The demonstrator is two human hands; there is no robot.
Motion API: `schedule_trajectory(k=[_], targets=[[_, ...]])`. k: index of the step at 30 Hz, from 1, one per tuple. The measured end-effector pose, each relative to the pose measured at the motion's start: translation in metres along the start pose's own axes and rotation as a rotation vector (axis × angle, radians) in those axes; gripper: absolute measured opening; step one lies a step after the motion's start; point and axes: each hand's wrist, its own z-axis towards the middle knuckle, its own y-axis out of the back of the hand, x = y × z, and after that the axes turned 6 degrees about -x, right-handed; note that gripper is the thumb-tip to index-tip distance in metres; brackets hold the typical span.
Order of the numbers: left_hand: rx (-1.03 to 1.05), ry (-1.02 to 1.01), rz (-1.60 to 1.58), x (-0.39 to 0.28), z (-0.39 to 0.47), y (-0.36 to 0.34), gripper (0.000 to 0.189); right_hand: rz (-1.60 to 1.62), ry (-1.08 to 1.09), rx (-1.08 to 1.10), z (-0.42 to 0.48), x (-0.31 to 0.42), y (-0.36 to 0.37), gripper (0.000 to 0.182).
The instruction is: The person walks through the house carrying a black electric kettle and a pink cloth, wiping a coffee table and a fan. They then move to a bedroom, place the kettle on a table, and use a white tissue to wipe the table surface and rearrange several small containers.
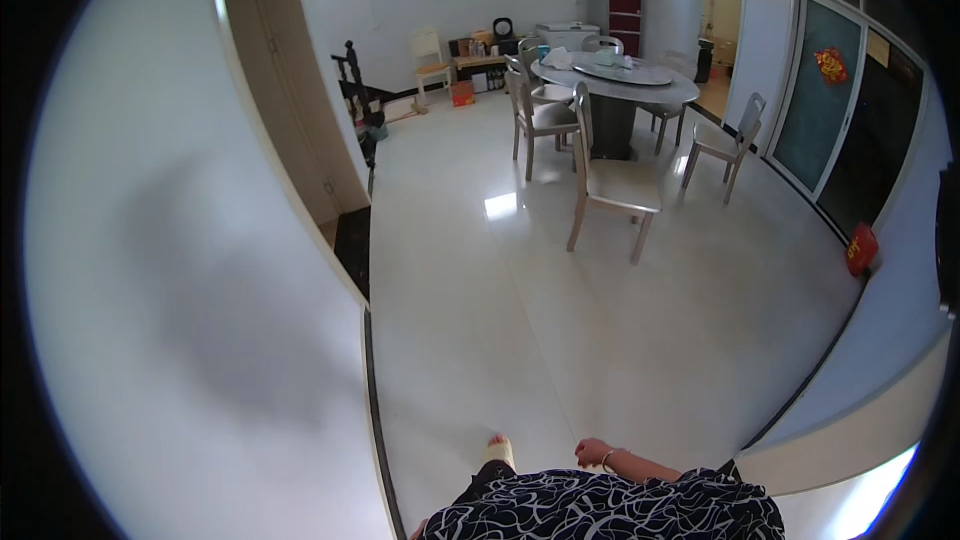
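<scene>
My right hand [592, 452] hangs low in front of the body, a bracelet at its wrist. Its fingers are curled in, and nothing shows in them. Below it is the pale tiled floor [480, 345], which it does not touch. Of my left hand [418, 529] only a sliver of skin shows at the bottom edge, beside the patterned shirt [600, 506]; its fingers are hidden. A foot in a light slipper [499, 451] is forward on the floor.
A round dining table [679, 92] with a turntable stands ahead, ringed by several chairs; one chair [622, 184] is nearest. Left are a wall [225, 315] and a doorway [289, 90]. A sliding glass door [810, 90] and a red object [862, 250] are right. A fridge [625, 0] stands behind.
</scene>
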Motion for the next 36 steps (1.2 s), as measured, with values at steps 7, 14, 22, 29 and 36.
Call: schedule_trajectory(k=[7,14,22,29,36], targets=[[0.061,-0.074,-0.015,-0.257,0.166,0.075,0.018,-0.082,0.118,-0.103,0.123,0.056,0.092,0.031],[0.070,-0.298,-0.024,-0.548,0.237,0.060,0.020,-0.014,-0.113,-0.216,0.233,0.069,0.211,0.029],[0.376,-0.977,0.817,-0.669,0.420,0.097,0.031,-0.324,-0.041,-0.007,0.404,0.086,0.362,0.022],[0.002,-0.274,0.330,-0.761,0.526,0.106,0.028,0.038,-0.111,-0.142,0.572,0.268,0.559,0.019],[0.081,0.021,0.196,-0.974,0.608,0.162,0.019,0.028,0.172,-0.208,0.761,0.318,0.622,0.017]])
